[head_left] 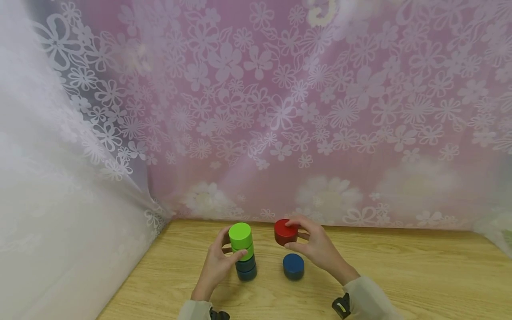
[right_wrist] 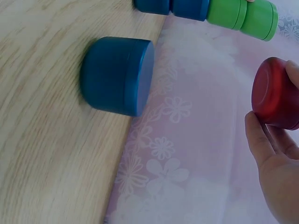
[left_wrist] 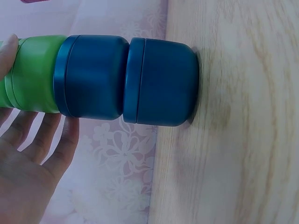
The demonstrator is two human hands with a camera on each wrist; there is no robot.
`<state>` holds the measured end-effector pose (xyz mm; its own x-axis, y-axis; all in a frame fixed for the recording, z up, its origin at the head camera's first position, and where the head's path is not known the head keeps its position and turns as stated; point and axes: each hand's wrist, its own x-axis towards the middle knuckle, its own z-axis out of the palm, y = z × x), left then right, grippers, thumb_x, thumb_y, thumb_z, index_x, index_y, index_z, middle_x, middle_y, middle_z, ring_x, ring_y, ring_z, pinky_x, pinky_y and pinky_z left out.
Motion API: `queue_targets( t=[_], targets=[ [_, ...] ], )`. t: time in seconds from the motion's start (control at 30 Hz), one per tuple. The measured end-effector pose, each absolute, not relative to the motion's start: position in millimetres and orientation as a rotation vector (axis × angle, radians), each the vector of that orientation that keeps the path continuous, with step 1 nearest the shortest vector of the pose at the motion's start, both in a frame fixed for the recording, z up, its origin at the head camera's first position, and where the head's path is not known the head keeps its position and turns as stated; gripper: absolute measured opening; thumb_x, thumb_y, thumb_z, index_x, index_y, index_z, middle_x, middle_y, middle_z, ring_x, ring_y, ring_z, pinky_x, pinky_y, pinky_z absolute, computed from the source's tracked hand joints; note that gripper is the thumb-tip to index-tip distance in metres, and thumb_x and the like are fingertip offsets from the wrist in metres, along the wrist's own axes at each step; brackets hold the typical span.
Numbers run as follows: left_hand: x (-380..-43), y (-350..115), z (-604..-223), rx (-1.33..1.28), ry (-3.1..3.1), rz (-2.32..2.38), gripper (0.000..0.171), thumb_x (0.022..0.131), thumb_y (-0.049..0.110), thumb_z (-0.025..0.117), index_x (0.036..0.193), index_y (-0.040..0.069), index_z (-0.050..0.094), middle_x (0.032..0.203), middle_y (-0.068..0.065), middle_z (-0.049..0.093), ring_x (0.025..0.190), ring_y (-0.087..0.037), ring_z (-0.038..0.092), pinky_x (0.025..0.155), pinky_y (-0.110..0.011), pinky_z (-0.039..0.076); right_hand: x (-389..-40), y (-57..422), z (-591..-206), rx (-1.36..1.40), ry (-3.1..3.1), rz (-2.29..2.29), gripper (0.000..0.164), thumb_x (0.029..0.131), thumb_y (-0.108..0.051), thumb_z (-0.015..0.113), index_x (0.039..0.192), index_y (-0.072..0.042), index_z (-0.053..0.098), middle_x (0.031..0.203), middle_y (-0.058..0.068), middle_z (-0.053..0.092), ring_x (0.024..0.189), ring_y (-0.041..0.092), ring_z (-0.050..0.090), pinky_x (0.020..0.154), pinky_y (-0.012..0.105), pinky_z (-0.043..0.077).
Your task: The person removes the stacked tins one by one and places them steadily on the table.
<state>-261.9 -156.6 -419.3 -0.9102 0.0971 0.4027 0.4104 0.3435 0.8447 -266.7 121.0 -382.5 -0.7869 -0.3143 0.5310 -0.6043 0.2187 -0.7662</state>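
With our left hand (head_left: 216, 263) we grip the upright stack (head_left: 242, 242); with our right hand (head_left: 318, 248) we pinch the red tin (head_left: 285, 231) above the table (head_left: 400, 271), right of the stack's top

A: How many stand at the left hand (head_left: 216, 264)?
B: Four, all stacked: two green tubs (head_left: 240, 238) above two blue tubs (head_left: 246, 274).
A: And at the right hand (head_left: 318, 249)?
B: Two: one red tub (head_left: 282, 236) held in it, plus one more blue tub (head_left: 294, 268), standing between the hands.
A: The whole count, then?
B: Six tubs: three blue, two green, one red.
A: How many sleeves (head_left: 372, 298)?
B: Two, one behind each hand, and two black gadgets (head_left: 341, 306), one near each sleeve.
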Motion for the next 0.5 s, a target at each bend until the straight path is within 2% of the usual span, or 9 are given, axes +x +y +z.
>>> queue_targets(
  t=[0.3,0.5],
  targets=[
    [-265,-155,-417,-0.463,-2.306,-1.597,0.067,0.086,0.012,0.083,0.144,0.005,0.049,0.127,-0.013,0.062,0.111,-0.033,0.06,0.09,-0.051,0.053,-268,131,-385,0.826,-2.26,1.557,0.041,0.079,0.008,0.083,0.113,-0.003,0.063,0.122,0.016,0.063,0.114,0.039,0.06,0.092,0.043,0.056],
    [-262,-156,-418,-0.459,-2.307,-1.593,0.066,0.086,0.01,0.083,0.142,0.003,0.05,0.125,-0.015,0.063,0.111,-0.035,0.06,0.09,-0.055,0.053,-265,135,-391,0.82,-2.283,1.55,0.04,0.079,0.006,0.084,0.109,-0.005,0.061,0.121,0.016,0.063,0.114,0.041,0.061,0.09,0.042,0.057]
  ],
)
